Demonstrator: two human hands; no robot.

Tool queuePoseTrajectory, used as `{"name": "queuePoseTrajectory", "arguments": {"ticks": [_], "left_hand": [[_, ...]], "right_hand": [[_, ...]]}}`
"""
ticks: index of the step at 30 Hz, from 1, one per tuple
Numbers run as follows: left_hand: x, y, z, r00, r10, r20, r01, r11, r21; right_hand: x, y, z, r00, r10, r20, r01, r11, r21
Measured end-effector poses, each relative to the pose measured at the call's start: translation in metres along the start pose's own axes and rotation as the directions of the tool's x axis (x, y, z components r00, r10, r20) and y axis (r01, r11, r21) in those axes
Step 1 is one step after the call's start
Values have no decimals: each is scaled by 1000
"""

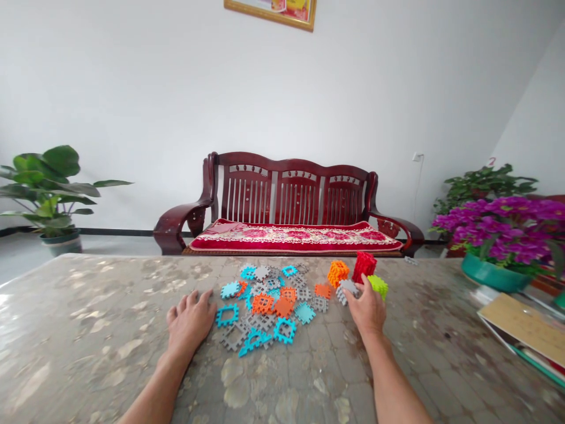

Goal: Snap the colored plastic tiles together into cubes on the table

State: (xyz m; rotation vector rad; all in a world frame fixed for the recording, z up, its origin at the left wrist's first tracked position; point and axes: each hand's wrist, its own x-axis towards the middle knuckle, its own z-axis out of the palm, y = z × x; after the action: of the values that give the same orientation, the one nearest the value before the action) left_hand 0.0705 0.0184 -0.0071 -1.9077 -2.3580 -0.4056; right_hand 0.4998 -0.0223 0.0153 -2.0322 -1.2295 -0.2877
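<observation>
While your left hand (192, 317) lies empty on the table (106, 353), fingers loosely spread, your half-curled right hand (369, 306) touches flat, notched gray tiles (346, 288) near the red stack (364, 266). Whether it grips them, I can't tell.

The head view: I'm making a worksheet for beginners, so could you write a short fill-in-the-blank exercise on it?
1. The left hand lies on the table, to the ____ of the loose tiles.
2. The tallest standing piece, near the right hand, is ____ in colour.
3. The purple flowers are on the ____ side of the view.

Missing words: left; red; right.
</observation>
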Motion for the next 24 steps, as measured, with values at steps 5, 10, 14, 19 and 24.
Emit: {"name": "queuePoseTrajectory", "arguments": {"ticks": [5, 10, 14, 19, 24], "left_hand": [[-1, 1, -3, 1000, 2, 15, -2, 1000, 19], [-2, 3, -7, 1000, -8, 27, 7, 999, 33], [-2, 3, -7, 1000, -6, 22, 6, 1000, 30], [0, 2, -5, 1000, -7, 30, 6, 1000, 23], [1, 0, -1, 1000, -2, -2, 2, 1000, 20]], "right_hand": [[0, 0, -2, 999, 30, 18, -29, 999, -14], [-4, -4, -4, 998, 43, 51, -41, 998, -38], [-7, -10, -5, 996, 46, 80, -40, 996, -75], [-7, -11, -3, 989, 81, 124, -72, 994, -77], [-7, -10, 0, 986, 109, 130, -106, 994, -27]]}}
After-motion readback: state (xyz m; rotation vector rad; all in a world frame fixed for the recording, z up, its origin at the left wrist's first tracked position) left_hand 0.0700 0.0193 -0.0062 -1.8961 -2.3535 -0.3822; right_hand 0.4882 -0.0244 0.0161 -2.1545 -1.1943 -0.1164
